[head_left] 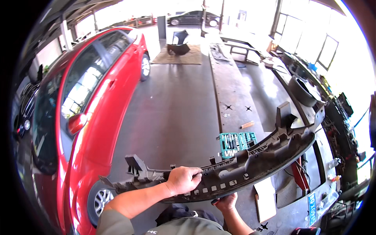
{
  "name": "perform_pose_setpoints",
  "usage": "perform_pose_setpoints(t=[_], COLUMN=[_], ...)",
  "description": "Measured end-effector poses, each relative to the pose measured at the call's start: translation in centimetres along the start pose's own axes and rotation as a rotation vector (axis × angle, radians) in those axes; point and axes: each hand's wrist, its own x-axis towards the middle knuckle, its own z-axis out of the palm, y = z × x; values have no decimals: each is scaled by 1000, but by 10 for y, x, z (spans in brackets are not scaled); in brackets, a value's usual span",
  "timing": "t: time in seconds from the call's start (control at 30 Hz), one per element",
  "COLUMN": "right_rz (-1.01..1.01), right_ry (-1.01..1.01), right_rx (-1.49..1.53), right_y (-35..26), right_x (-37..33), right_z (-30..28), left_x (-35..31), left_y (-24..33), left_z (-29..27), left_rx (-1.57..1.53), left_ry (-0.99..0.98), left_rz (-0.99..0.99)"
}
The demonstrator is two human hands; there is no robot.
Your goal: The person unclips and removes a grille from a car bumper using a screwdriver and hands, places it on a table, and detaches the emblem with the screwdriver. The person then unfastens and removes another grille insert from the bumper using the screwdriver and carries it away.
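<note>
A long, curved black plastic car bumper part (239,166) stretches across in front of me, its right end raised higher than its left. My left hand (184,180) is closed on it left of the middle, knuckles up. Below its lower edge, my right hand (227,201) is closed around a small tool with a red-and-black end (215,201); most of that tool is hidden. A row of square holes runs along the bumper part between my hands. Just beyond it lies an open teal socket set case (231,145) with metal pieces inside.
A red car (113,94) stands close on the left. Ahead runs a long grey metal platform (235,90) carrying a small orange-brown box (247,124). At right are a blue plate (311,207), a pale board (265,199) and a cluttered bench (333,117). A brown mat (178,58) lies farther off.
</note>
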Motion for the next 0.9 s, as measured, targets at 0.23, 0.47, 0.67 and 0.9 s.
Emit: perform_pose_setpoints(t=[0.23,0.47,0.67,0.9], right_rz=[-172,-375,-733,-192], right_ry=[152,34,169,-20], right_rx=[94,-183,-1210,192], right_y=[-4,-42,-77,-142], right_x=[102,328,479,676], right_z=[105,113,150,224], left_x=[169,385,526,757], left_y=[-79,-163,-197,-302], left_z=[-41,-63,-105,-122], left_rx=[-10,76,180,104], left_ry=[-172,-248,-221,-311], left_rz=[204,365,502,654])
